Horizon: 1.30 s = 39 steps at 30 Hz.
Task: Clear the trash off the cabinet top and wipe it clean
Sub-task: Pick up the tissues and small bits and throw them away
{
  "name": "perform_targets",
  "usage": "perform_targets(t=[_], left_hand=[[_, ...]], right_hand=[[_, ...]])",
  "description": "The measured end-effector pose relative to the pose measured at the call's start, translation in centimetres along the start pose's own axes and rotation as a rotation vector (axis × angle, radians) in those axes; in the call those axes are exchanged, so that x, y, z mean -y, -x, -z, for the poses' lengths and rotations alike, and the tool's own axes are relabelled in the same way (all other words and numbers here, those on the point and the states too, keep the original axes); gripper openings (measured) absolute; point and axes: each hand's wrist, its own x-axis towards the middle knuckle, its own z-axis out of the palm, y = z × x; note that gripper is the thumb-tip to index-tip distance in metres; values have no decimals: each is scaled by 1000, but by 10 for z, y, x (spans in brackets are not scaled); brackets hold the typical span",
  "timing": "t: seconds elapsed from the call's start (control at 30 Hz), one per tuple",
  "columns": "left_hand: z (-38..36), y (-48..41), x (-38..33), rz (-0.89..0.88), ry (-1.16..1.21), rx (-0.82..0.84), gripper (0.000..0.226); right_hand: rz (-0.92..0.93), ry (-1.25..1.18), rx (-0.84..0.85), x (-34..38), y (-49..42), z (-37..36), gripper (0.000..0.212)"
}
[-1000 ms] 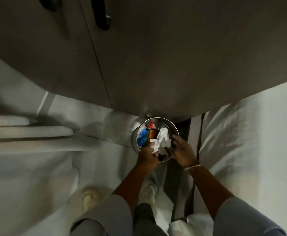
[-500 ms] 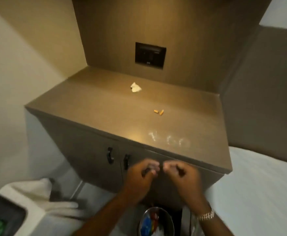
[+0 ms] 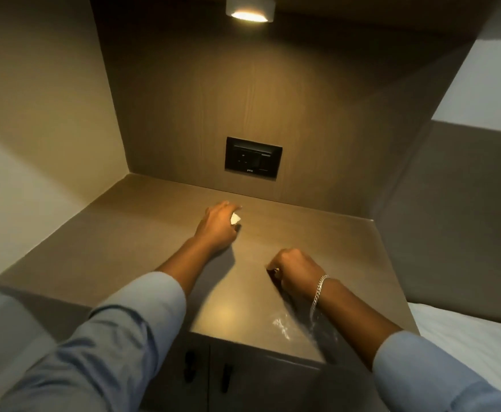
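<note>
The brown cabinet top (image 3: 142, 239) fills the middle of the head view. My left hand (image 3: 218, 226) reaches over its far middle, fingers closing around a small white paper scrap (image 3: 235, 217). My right hand (image 3: 292, 270) rests as a fist nearer the front right, pinching a small orange bit (image 3: 276, 270) at its fingertips. White powdery smears (image 3: 282, 324) lie near the front right edge, beside my right wrist.
A black socket panel (image 3: 253, 157) is set in the back wall, and a lamp (image 3: 250, 8) shines from above. Two dark door handles (image 3: 207, 370) show below the front edge. White bedding (image 3: 475, 334) lies to the right.
The view rose from the trash bin on the floor to the cabinet top. Both hands left the bin, came up over the front edge and reached onto the surface to the scraps.
</note>
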Motion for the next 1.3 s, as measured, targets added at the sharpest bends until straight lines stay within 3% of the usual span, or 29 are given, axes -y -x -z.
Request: perform_targets(t=[0.1, 0.2, 0.27, 0.33, 0.43, 0.53, 0.63, 0.7, 0.77, 0.87, 1.0, 1.07, 1.13, 1.2, 1.3], left_hand=[[-15, -41, 15, 34, -148, 90, 46], [-29, -63, 18, 74, -288, 119, 27], [-37, -67, 14, 98, -241, 92, 18], [-40, -59, 5, 164, -52, 104, 15], [-32, -17, -21, 326, 608, 151, 4], [-18, 63, -48, 305, 1112, 198, 9], [-20, 162, -65, 318, 1347, 99, 14], [-43, 221, -66, 400, 1437, -4, 20], [-94, 287, -70, 600, 1497, -59, 19], [-178, 363, -60, 963, 1550, -100, 10], [-287, 424, -25, 1235, 1355, -28, 13], [-332, 438, 0, 1326, 1313, 31, 11], [-373, 451, 27, 1398, 1307, 144, 29], [-402, 463, 49, 1427, 1361, 235, 42], [-409, 491, 73, 1439, 1454, 262, 40]], right_hand=[[-29, 7, 10, -4, -7, 0, 36], [-126, -64, -3, -5, -19, 0, 23], [-200, -117, -14, -2, -25, 2, 16], [-293, -344, -72, -4, -24, 6, 8], [-430, -1082, -192, -8, 1, 12, 12], [-388, -1659, -193, -3, 45, 7, 22], [-325, -1955, -108, 7, 98, -20, 22], [-290, -2034, -63, 11, 134, -54, 20], [-342, -2064, 39, 11, 177, -112, 20], [-615, -2037, 94, 11, 231, -217, 16], [-1000, -1841, 55, 2, 267, -350, 18], [-1094, -1769, 29, -7, 267, -405, 19], [-1131, -1753, 21, -13, 263, -452, 16], [-1187, -1827, 24, -19, 258, -486, 25], [-1277, -1943, 17, -14, 265, -514, 36]])
